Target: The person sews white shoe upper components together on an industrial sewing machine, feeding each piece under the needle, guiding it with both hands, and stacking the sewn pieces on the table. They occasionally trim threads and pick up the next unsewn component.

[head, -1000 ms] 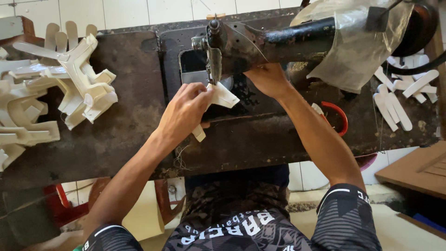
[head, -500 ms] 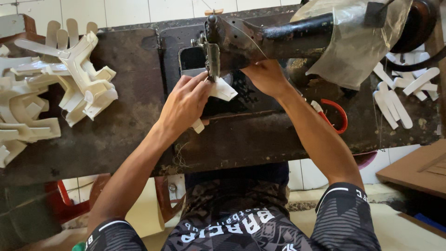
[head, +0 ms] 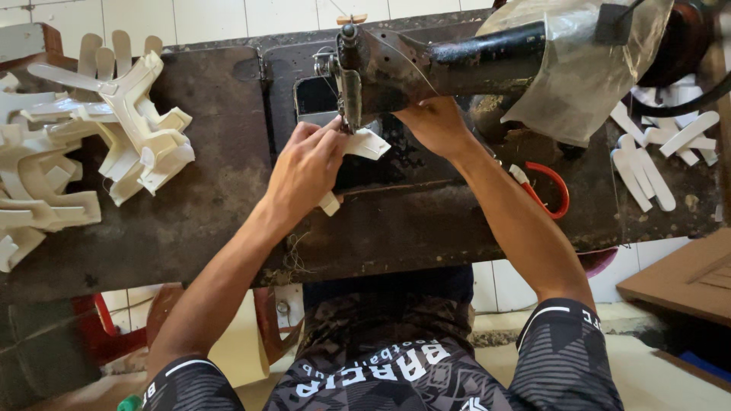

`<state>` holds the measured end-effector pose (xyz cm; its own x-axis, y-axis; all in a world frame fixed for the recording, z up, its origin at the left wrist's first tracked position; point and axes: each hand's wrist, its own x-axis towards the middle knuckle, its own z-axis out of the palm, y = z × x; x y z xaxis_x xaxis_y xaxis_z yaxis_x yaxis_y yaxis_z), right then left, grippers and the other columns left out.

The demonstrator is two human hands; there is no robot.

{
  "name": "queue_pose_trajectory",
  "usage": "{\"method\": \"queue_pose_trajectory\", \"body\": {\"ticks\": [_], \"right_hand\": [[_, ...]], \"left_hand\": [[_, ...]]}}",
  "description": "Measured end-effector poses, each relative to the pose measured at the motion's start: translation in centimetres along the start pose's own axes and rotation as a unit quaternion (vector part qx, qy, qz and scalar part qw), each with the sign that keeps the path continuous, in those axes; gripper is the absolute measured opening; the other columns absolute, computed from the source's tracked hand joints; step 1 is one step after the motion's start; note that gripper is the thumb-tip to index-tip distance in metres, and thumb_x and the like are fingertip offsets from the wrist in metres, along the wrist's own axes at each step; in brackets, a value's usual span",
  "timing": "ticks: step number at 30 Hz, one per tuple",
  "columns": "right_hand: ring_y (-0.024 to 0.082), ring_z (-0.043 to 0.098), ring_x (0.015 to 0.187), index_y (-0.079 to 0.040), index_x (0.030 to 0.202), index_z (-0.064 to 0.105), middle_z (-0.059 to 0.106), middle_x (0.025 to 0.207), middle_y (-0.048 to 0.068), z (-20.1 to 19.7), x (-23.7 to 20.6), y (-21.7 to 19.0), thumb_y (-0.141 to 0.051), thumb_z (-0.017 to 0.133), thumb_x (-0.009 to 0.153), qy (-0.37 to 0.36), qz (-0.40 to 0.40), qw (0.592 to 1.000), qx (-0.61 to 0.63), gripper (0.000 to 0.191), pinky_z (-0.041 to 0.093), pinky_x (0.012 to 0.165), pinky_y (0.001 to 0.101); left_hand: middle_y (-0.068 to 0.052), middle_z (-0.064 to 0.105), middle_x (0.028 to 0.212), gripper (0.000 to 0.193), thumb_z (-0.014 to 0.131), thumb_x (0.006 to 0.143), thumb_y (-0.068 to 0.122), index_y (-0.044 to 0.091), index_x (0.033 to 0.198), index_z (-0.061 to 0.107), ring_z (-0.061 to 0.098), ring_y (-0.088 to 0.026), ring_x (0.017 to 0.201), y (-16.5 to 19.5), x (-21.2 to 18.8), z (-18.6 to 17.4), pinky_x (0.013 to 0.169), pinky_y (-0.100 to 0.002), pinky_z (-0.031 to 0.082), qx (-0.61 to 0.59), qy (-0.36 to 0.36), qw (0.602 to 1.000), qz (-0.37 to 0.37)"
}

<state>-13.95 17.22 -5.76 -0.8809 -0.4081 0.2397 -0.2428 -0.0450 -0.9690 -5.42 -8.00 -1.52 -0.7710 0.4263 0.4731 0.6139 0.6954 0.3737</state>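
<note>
So from my feed, the thing being worked is a small cream-white cut piece of stiff sheet material (head: 364,144), sitting on the bed of the old black sewing machine (head: 426,61) right under the needle area. Its long axis runs diagonally, from the upper right by the needle down toward the lower left, where a short tab of it pokes out below the left hand (head: 304,164). That hand lies over most of the lower half, fingers pressed flat and pinching the piece against the bed. The right hand (head: 430,125) is just on the other side, tucked under the machine's arm, fingers curled down. I honestly can't tell whether it's gripping the piece or only resting beside it, since the machine head blocks the fingertips.

The needle itself is hard to make out. On the dark worn surface (head: 213,213), a heap of matching cream-white cut pieces (head: 91,144) sits far left, partly cut off by the edge, and more white strips (head: 647,167) lie far right, near a red-handled tool (head: 548,186).
</note>
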Motion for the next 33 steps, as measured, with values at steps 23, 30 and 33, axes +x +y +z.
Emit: {"method": "queue_pose_trajectory", "body": {"ticks": [23,30,33], "right_hand": [[0.009,0.053,0.086,-0.009,0.126,0.073,0.068,0.1,-0.005,0.3,0.0,-0.8,-0.018,0.071,0.105,0.051,0.134,0.986,-0.083,0.023,0.044,0.072,0.0281],[0.009,0.061,0.104,-0.008,0.124,0.072,0.072,0.115,-0.003,-0.3,-0.3,0.9,-0.018,0.069,0.107,0.005,-0.016,0.999,-0.039,0.02,0.05,0.087,0.0304],[0.009,0.062,0.101,-0.009,0.121,0.073,0.073,0.111,-0.002,-0.2,-0.2,0.6,-0.021,0.069,0.107,0.015,-0.005,0.997,-0.071,0.018,0.051,0.086,0.0316]], "left_hand": [[-0.008,0.071,0.106,0.024,0.07,0.094,-0.001,0.004,0.113,0.056,0.064,-0.031,0.108,-0.8,0.7,-1.1,0.096,-0.044,0.047,-0.121,0.008,0.99,-0.068],[-0.01,0.071,0.11,0.022,0.071,0.095,0.0,0.005,0.112,0.059,0.064,-0.032,0.111,-0.7,0.9,-0.8,0.099,-0.044,0.047,-0.115,0.028,0.99,-0.071],[-0.011,0.072,0.113,0.023,0.071,0.092,-0.002,0.004,0.111,0.059,0.064,-0.033,0.111,-0.7,1.0,-0.7,0.099,-0.044,0.047,-0.113,0.031,0.991,-0.059]]}}
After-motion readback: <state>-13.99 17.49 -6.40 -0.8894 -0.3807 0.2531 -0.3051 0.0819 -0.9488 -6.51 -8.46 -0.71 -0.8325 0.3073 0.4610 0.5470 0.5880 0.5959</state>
